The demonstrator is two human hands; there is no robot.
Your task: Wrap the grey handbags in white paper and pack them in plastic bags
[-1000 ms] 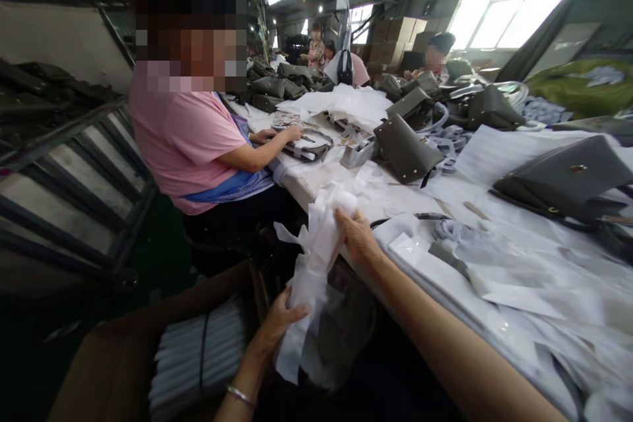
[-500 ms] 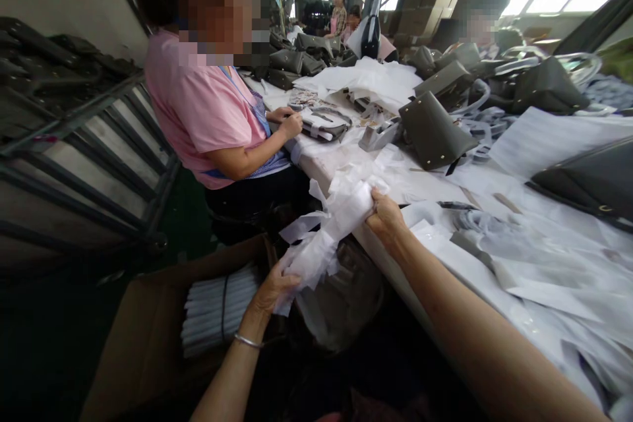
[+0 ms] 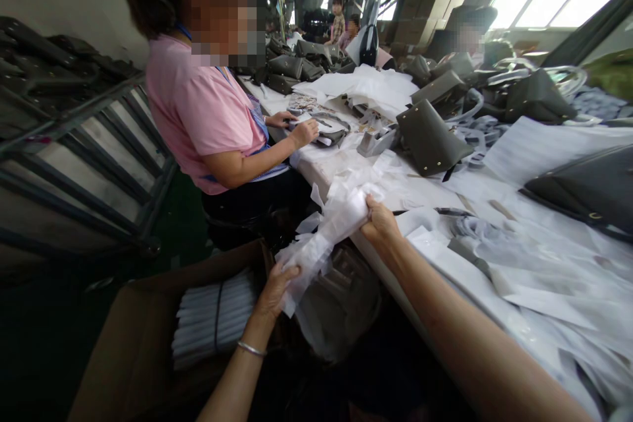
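A crumpled bunch of thin white tissue paper point(image 3: 341, 216) stretches between my two hands over the table's near edge. My left hand point(image 3: 277, 287), with a silver bangle on its wrist, is closed round the lower end. At the upper right end, my right hand point(image 3: 380, 219) pinches the paper between thumb and fingers. Below the bunch is a grey bag in clear plastic point(image 3: 341, 303), partly hidden in shadow. A dark grey handbag point(image 3: 431, 135) lies tipped over on the table beyond my right hand.
An open cardboard box point(image 3: 119, 316) holds a strapped bundle of white rolls point(image 3: 210, 320) at lower left. A co-worker in a pink shirt point(image 3: 202, 105) sits at the table's left edge, hands on a flat bag. White sheets point(image 3: 548, 264) cover the table's right side. A metal rack point(image 3: 84, 165) stands left.
Both my hands keep hold of the paper and have shifted only slightly. The co-worker's near hand has moved right across the flat bag. The view has tilted a little.
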